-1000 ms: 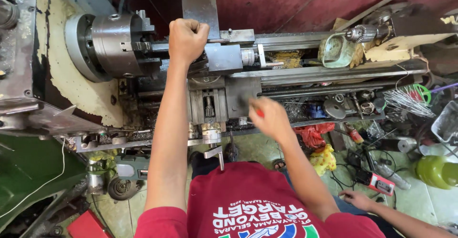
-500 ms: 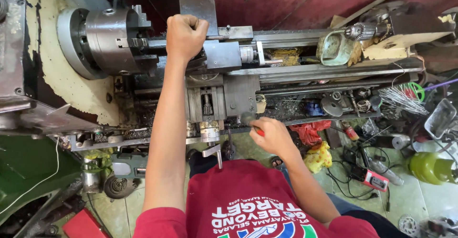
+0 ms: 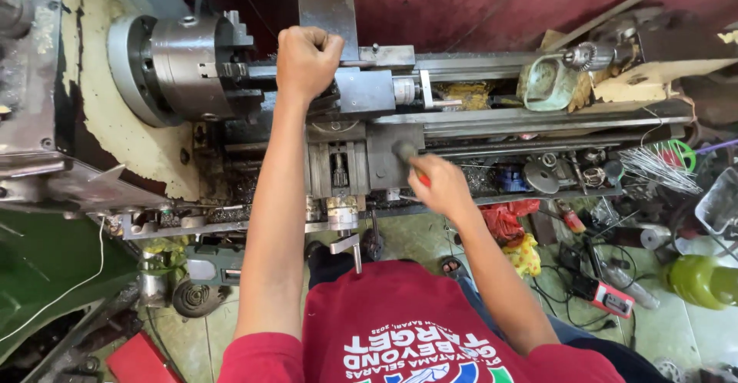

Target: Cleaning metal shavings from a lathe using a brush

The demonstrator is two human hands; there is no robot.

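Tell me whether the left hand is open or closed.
Closed. The left hand is curled into a fist on top of the lathe's tool post, knuckles up, beside the chuck.

A metalworking workshop; a grey steel lathe with a round silver chuck fills the far side; loose tools, wire bundles and cables litter the grimy floor at right.

The person wears a dark red short-sleeved T-shirt with white block lettering printed across the chest and a small multicoloured emblem beneath it, seen upside down from above. The sleeves end above the elbows, leaving both forearms bare. Neither the left hand nor the right hand wears a glove, ring or watch. Dark trousers show at the lower right.
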